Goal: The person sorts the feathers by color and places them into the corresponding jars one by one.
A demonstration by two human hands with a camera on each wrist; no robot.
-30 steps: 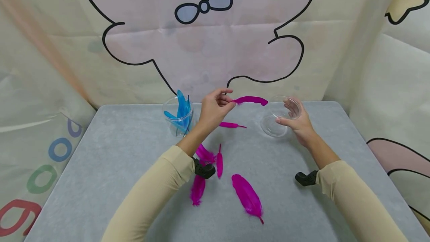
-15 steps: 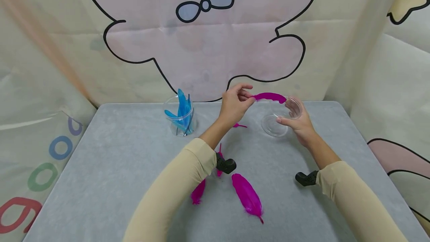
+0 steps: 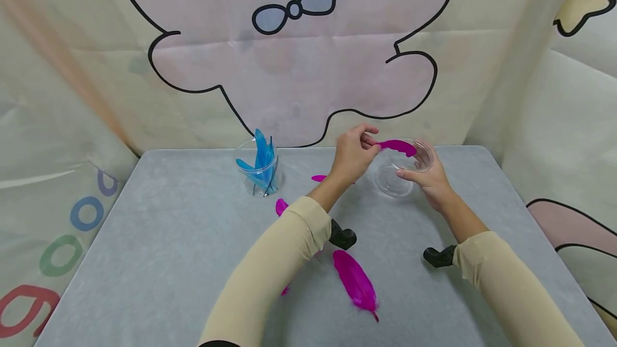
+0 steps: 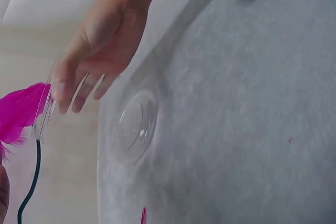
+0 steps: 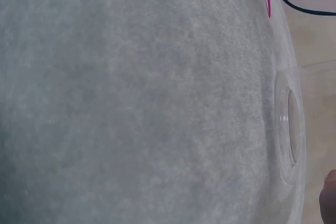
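My left hand (image 3: 355, 151) pinches one end of a magenta feather (image 3: 398, 146), held nearly level. The feather's free end overlaps the mouth of a clear plastic cup (image 3: 394, 190) in the head view; whether it touches the rim I cannot tell. My right hand (image 3: 429, 173) grips that cup near its rim, thumb on the near side and fingers round the far side. In the left wrist view, the feather (image 4: 21, 111) reaches the cup's rim beside my right hand (image 4: 100, 51). The right wrist view shows the cup's base (image 5: 289, 129) and one fingertip.
A second clear cup (image 3: 250, 182) holding blue feathers (image 3: 262, 157) stands at the back left. A large magenta feather (image 3: 355, 285) lies on the grey tabletop (image 3: 168, 261). More magenta feathers (image 3: 281, 206) lie partly hidden under my left arm.
My left hand has carried the magenta feather to the right, from beside the clear cup to its mouth. My right hand and the cup have stayed in place.
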